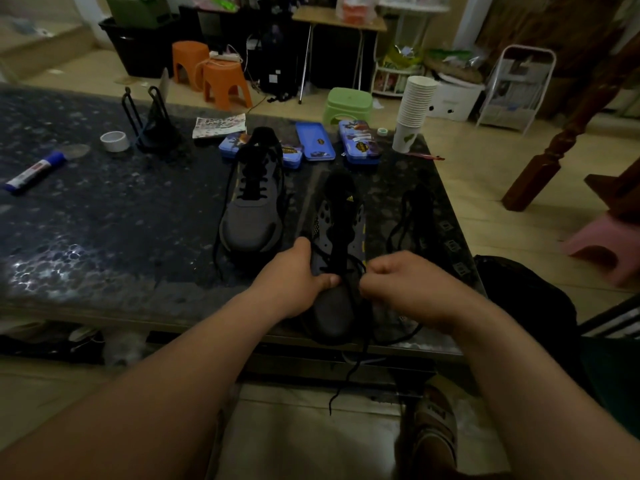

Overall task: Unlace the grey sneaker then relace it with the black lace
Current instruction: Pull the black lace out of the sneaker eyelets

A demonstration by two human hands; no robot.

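Observation:
A grey sneaker (337, 237) lies at the table's front edge, toe toward me, its black tongue pointing away. My left hand (294, 275) grips its left side near the toe. My right hand (398, 282) pinches the black lace (349, 372) at the lowest eyelets, and one lace end hangs down past the table edge. A second grey sneaker (254, 199), laced in black, stands to the left behind it. Another loose black lace (408, 216) lies on the table to the right.
The dark speckled table (104, 220) carries blue tin cases (315, 142), a stack of paper cups (414, 109), a tape roll (114, 141), a glue stick (34, 171) and a black wire stand (149, 119). Stools stand on the floor beyond. My sandalled foot (433, 431) is below.

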